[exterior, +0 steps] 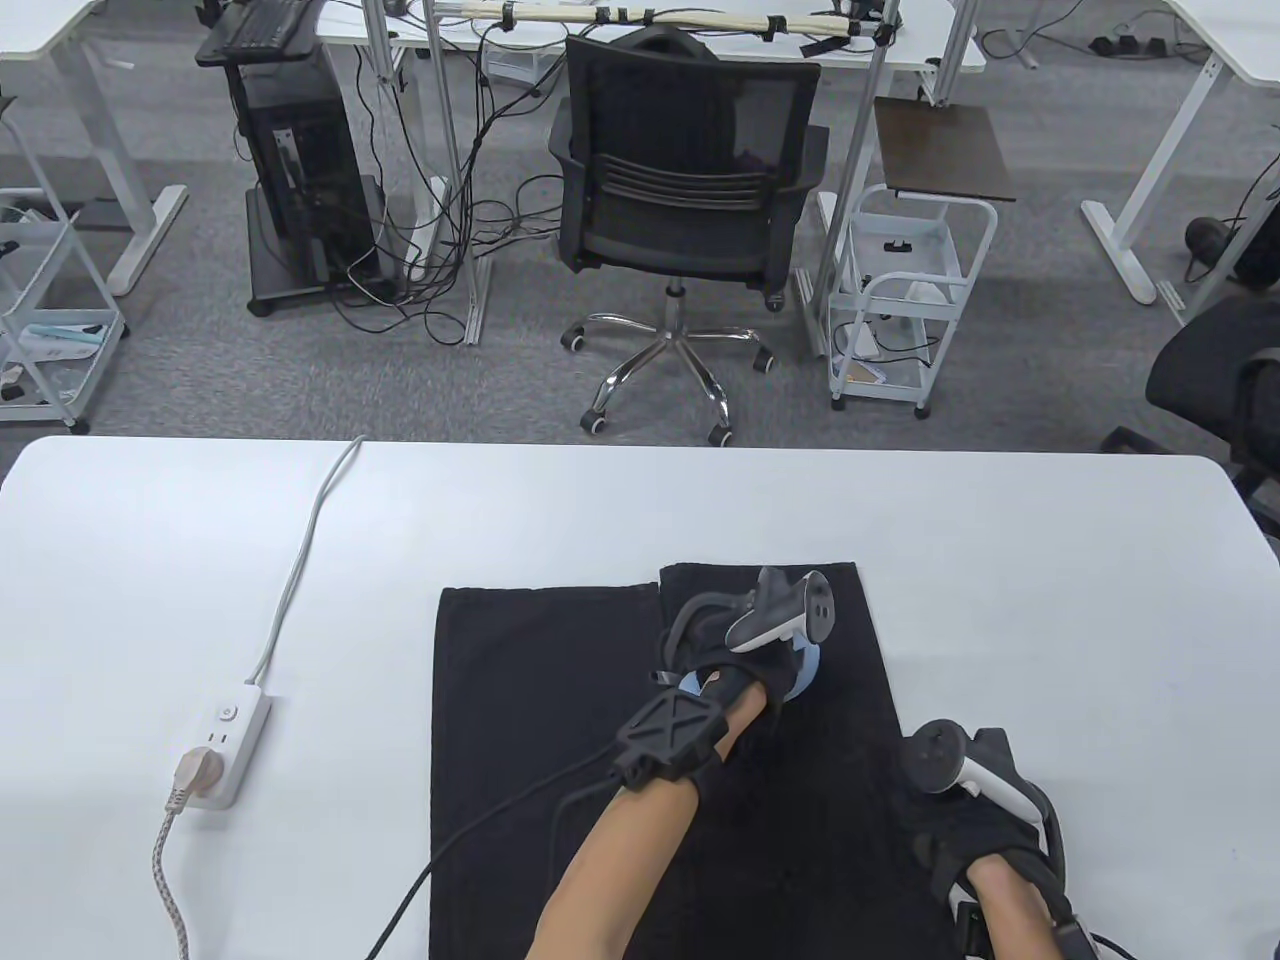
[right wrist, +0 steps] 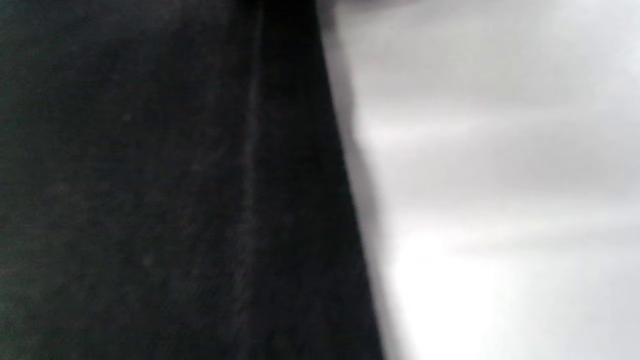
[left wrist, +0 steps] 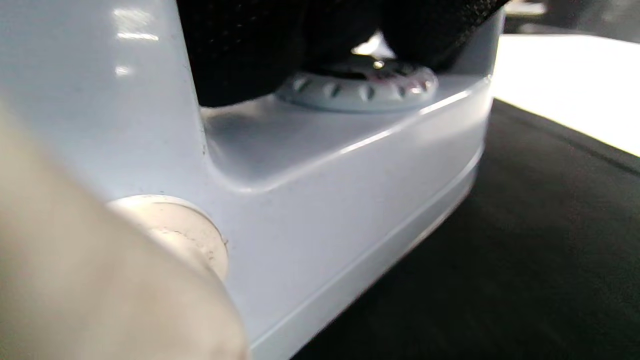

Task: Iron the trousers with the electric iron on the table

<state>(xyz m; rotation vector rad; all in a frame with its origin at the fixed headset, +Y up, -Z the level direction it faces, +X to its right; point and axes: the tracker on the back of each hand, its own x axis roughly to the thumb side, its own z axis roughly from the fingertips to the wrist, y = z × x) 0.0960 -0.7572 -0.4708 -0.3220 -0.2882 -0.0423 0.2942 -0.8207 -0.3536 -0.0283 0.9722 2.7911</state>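
Black trousers (exterior: 560, 760) flat, lower centre. L hand (exterior: 715, 650) wrapped on pale-blue iron (left wrist: 350, 190) handle. R hand (exterior: 965, 810) on fabric's right edge, grip unclear.

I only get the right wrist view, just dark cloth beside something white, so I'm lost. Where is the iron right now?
Observer: The iron sits flat on the black trousers, under the left hand, on the right trouser leg.
Operator: Is the hand actually gripping it?
Observer: Yes, in the left wrist view gloved fingers wrap the handle above the dial.
Operator: And the right hand?
Observer: The right hand rests on the trousers' right edge, near the white table.
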